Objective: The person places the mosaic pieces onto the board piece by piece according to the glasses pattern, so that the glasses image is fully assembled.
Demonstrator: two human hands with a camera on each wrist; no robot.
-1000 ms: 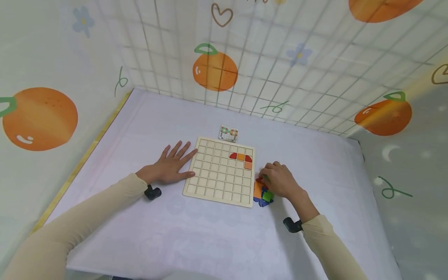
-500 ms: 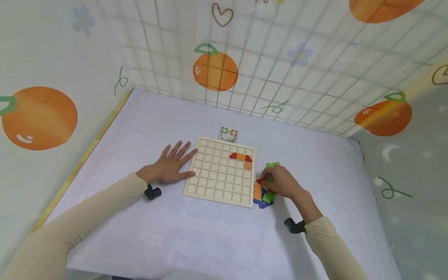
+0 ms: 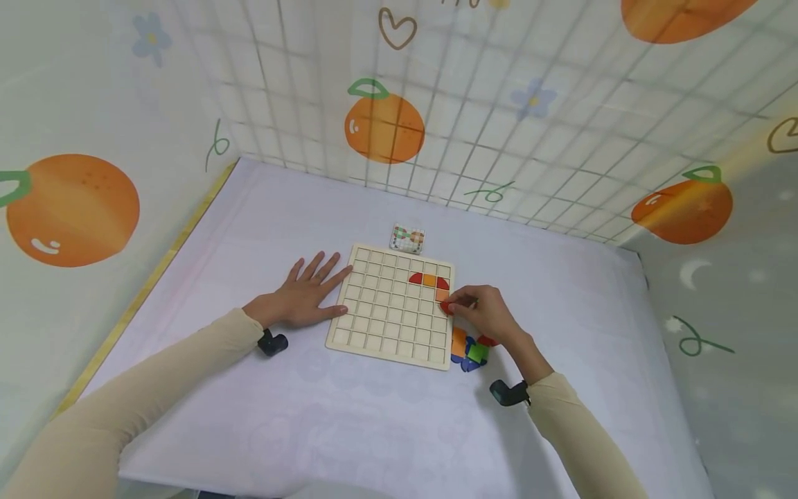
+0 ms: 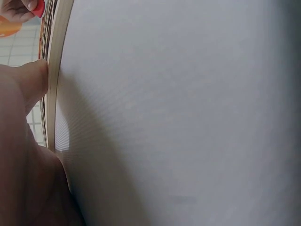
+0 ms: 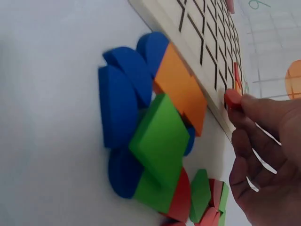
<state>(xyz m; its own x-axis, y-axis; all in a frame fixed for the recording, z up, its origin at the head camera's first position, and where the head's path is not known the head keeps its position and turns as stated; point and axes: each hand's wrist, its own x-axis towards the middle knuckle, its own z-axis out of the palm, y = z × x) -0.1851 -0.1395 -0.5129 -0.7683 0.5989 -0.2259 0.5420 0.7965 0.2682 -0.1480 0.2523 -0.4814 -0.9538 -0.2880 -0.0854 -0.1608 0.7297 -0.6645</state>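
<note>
Red piece (image 3: 446, 308) is pinched in our right hand's (image 3: 483, 315) fingertips (image 5: 251, 106), sitting right at the right edge of the wooden grid board (image 3: 380, 326), just under the orange square already slotted in. Nearest to us is the loose pile of blocks (image 3: 470, 348), blue, green and orange, touching the board's near right corner. Our left hand (image 3: 305, 294) lies flat with fingers spread, fingertips against the board's left edge. Beyond the board sits a small pattern card (image 3: 407, 238).

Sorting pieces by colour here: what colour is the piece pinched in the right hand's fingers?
Red. The piece shows best in the right wrist view, held at the board's edge.
</note>
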